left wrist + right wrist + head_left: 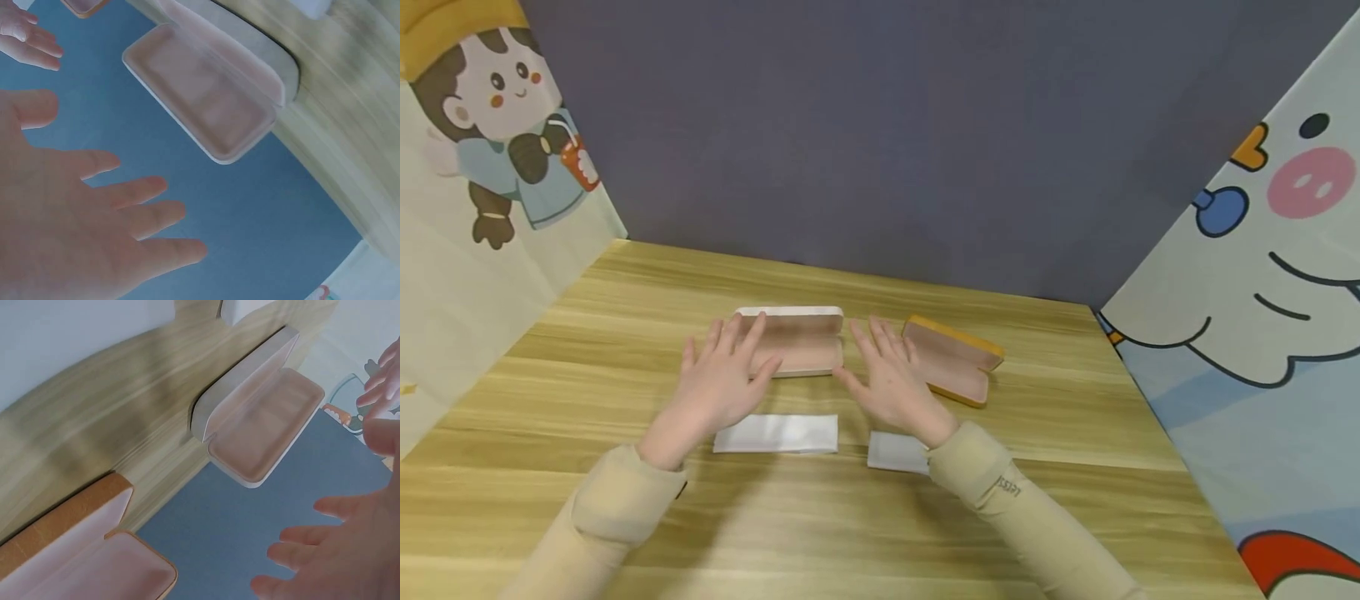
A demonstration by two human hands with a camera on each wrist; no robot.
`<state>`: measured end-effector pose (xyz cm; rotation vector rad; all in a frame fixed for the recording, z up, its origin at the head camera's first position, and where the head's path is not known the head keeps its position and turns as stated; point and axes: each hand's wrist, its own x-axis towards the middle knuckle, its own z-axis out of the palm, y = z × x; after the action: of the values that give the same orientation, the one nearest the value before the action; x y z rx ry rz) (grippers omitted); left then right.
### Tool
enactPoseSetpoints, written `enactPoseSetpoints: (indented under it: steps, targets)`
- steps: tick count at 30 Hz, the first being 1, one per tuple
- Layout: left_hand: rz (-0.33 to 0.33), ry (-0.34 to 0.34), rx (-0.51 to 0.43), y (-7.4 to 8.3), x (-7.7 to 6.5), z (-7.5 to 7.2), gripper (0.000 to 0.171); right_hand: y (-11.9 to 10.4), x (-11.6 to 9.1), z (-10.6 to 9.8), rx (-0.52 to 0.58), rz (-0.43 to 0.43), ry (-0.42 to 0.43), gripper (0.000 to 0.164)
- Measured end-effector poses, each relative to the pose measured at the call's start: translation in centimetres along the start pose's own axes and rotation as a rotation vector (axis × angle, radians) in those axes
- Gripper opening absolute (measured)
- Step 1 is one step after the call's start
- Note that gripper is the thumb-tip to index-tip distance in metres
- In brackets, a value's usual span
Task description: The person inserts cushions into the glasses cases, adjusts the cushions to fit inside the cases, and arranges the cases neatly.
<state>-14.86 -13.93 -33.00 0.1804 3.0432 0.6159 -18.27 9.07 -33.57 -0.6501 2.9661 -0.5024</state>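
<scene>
In the head view my left hand [718,379] hovers with fingers spread, nearest to a white glasses case [808,354] that stands open with a pinkish lining. My right hand [891,383], also spread, is between that case and an orange glasses case [958,379], likewise open; it covers part of the orange one. Both cases look empty inside. Closer to me lie two flat, folded whitish cloths: one cloth [778,434] below the left hand, another cloth [895,452] partly hidden by the right wrist. In the left wrist view, nothing is in the left hand [81,206].
The wooden table [805,533] carries all these items. A dark grey-blue panel [880,142] rises behind its far edge. Printed cartoon sheets flank it, a left sheet [460,275] and a right sheet [1247,308].
</scene>
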Motion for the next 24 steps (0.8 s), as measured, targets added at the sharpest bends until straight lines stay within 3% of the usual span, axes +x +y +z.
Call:
enactPoseSetpoints:
  steps: [24]
  targets:
    - [-0.002,0.01,0.055,-2.8,-2.3,1.1,0.068,-0.4,-0.9,1.5,-0.036,-0.001,-0.054,0.071]
